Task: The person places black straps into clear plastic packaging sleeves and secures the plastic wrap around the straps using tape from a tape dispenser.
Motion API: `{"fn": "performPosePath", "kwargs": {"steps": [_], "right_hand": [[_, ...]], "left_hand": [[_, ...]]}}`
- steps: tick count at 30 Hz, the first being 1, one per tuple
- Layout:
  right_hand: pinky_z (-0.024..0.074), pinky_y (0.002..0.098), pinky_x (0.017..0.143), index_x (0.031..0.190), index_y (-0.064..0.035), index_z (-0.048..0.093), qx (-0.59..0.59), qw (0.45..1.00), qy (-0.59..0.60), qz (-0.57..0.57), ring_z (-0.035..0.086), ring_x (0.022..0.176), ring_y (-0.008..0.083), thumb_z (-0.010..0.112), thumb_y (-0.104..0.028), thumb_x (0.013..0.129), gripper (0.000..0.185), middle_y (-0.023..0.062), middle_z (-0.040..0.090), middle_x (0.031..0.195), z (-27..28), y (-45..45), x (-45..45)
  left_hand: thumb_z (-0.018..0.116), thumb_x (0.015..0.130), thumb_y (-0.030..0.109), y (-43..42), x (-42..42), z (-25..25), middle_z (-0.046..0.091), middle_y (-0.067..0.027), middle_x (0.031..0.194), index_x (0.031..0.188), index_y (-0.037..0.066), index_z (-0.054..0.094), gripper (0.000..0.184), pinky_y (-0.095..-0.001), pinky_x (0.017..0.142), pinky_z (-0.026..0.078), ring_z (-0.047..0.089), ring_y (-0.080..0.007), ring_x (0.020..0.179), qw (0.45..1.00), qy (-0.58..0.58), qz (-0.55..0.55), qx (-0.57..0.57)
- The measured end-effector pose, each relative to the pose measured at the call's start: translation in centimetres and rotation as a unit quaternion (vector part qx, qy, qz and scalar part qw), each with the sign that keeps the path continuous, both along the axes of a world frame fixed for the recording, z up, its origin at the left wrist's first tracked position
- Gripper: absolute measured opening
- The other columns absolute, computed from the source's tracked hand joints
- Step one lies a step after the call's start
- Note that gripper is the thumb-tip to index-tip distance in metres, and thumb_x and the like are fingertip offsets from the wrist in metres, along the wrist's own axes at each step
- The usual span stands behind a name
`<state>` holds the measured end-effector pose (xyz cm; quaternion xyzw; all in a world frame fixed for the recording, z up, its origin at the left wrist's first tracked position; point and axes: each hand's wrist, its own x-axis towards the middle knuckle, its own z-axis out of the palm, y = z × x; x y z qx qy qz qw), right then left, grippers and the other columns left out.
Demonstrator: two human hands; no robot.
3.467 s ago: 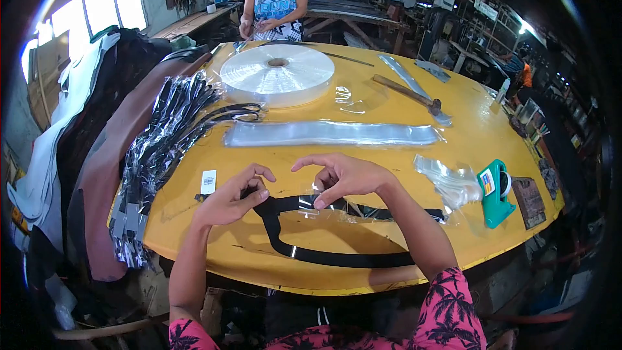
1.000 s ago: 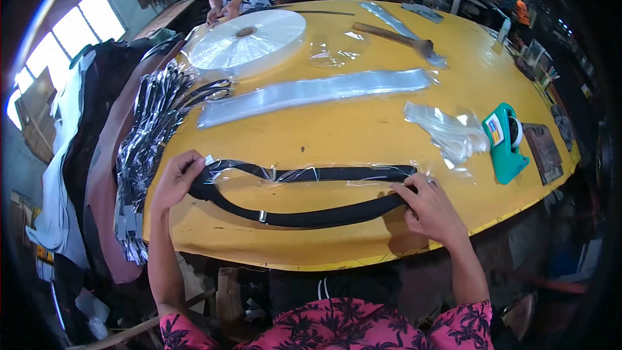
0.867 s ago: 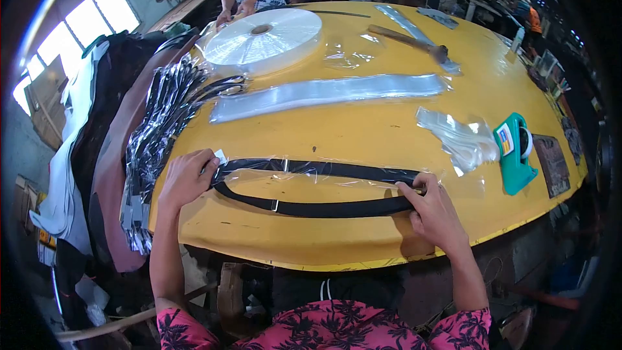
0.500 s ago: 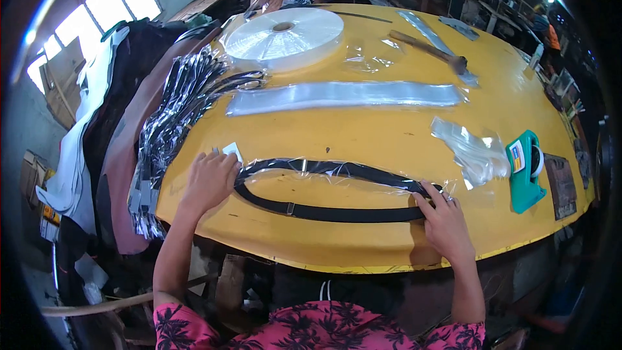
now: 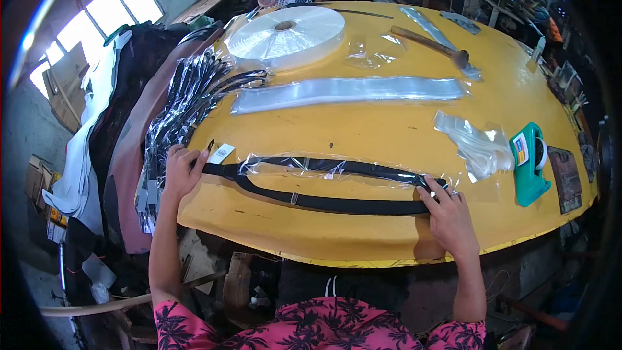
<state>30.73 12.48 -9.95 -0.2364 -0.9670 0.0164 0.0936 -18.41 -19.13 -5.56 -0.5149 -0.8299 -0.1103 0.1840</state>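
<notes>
Pinching the black forked strap (image 5: 363, 205) with the left hand (image 5: 183, 167) at left, the right hand (image 5: 451, 215) at right; lying along near side of the surface (image 5: 324, 244); could crumple or tear the clear plastic sleeve (image 5: 332, 170) if tugged with a slide adjuster (image 5: 295, 198) caught.

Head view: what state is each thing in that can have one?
Black strap: spread out, forked.
Clear wrapper: crinkled, over the strap's far length.
Left hand: closed on the strap's left end.
Right hand: fingertips at the strap's right end, grip unclear.
Hammer: lying down, unheld.
Plastic roll: wound, lying flat.
Tape dispenser: loaded, unheld.
</notes>
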Motion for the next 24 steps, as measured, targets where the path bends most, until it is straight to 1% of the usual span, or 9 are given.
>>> {"fn": "performPosePath", "kwargs": {"steps": [4,11,15,16,19,20,22,23,24], "right_hand": [[0.0463,0.0498,0.098,0.136,-0.0119,0.06,0.015,1.0,0.005,0.003,0.06,0.112,0.0404,0.054,-0.003,0.087,0.05,0.0099,0.048,0.152,-0.3,-0.1,0.1],[0.0461,0.0503,0.097,0.136,-0.0129,0.06,-0.005,1.0,0.011,-0.005,0.059,0.113,0.0408,0.054,-0.002,0.086,0.052,0.0094,0.048,0.153,-0.2,-0.2,0.1],[0.0455,0.0515,0.097,0.137,-0.014,0.059,0.001,1.0,-0.001,-0.012,0.059,0.114,0.0415,0.055,-0.003,0.085,0.054,0.0083,0.046,0.154,-0.5,-0.3,0.1],[0.0453,0.0518,0.097,0.138,-0.0146,0.058,0.002,1.0,0.0,-0.013,0.059,0.114,0.0418,0.055,-0.003,0.085,0.054,0.008,0.045,0.155,-0.4,-0.2,0.1],[0.0461,0.0517,0.096,0.138,-0.0153,0.058,0.023,1.0,-0.008,-0.008,0.059,0.114,0.0414,0.056,-0.003,0.084,0.056,0.0081,0.043,0.157,-0.5,-0.1,0.1],[0.0461,0.0517,0.096,0.138,-0.0153,0.058,0.024,1.0,-0.009,-0.005,0.059,0.114,0.0414,0.056,-0.003,0.084,0.056,0.0081,0.043,0.157,-0.5,-0.2,0.1],[0.0471,0.0511,0.095,0.138,-0.0148,0.057,-0.003,1.0,-0.006,-0.006,0.059,0.115,0.0415,0.057,0.0,0.082,0.058,0.008,0.04,0.159,0.0,-0.2,-0.1],[0.0471,0.0511,0.095,0.138,-0.0148,0.057,0.002,1.0,-0.011,0.0,0.059,0.115,0.0415,0.057,0.0,0.082,0.058,0.008,0.04,0.159,0.4,-0.4,-0.2],[0.0463,0.0511,0.097,0.138,-0.0139,0.057,-0.017,1.0,-0.011,-0.017,0.056,0.119,0.0416,0.056,0.004,0.08,0.061,0.0076,0.039,0.159,0.7,-0.6,-0.4]], "left_hand": [[0.064,0.095,0.031,1.1,0.1,2.5,0.061,-0.0123,0.063,0.071,0.004,0.071,0.037,-0.0454,0.103,0.036,0.06,-0.0266,0.074,0.994,0.106,-0.01,0.029],[0.066,0.094,0.031,0.8,-2.0,2.6,0.06,-0.0112,0.063,0.068,0.002,0.067,0.038,-0.0443,0.094,0.041,0.061,-0.029,0.074,0.999,0.036,0.031,0.002],[0.065,0.095,0.033,0.8,-2.2,-1.6,0.066,-0.0149,0.098,0.089,0.003,0.065,0.03,-0.0461,0.092,0.042,0.06,-0.0329,0.092,0.995,0.058,0.062,-0.052],[0.064,0.096,0.031,0.6,-2.0,-2.3,0.061,-0.016,0.119,0.108,0.004,0.064,0.029,-0.0482,0.099,0.04,0.057,-0.0354,0.108,0.987,0.067,0.098,-0.105],[0.062,0.097,0.027,1.1,0.1,-4.7,0.059,-0.0169,0.124,0.121,0.005,0.061,0.032,-0.0496,0.108,0.035,0.054,-0.0369,0.118,0.969,0.217,0.121,-0.01],[0.059,0.098,0.02,2.0,2.1,-4.3,0.056,-0.0186,0.131,0.13,0.007,0.057,0.035,-0.0488,0.112,0.034,0.053,-0.0367,0.124,0.972,0.189,0.141,0.007],[0.06,0.097,0.017,3.4,5.5,-3.6,0.056,-0.0181,0.133,0.13,0.006,0.059,0.034,-0.0472,0.11,0.038,0.054,-0.037,0.122,0.995,-0.01,0.049,0.088],[0.06,0.097,0.017,4.0,7.0,-3.2,0.056,-0.0181,0.133,0.13,0.006,0.059,0.034,-0.0472,0.11,0.038,0.054,-0.037,0.122,0.994,-0.014,0.055,0.093],[0.06,0.097,0.014,4.6,8.4,-2.7,0.055,-0.0188,0.136,0.132,0.005,0.058,0.036,-0.0462,0.11,0.039,0.054,-0.0373,0.124,0.991,-0.107,-0.025,0.081]]}}
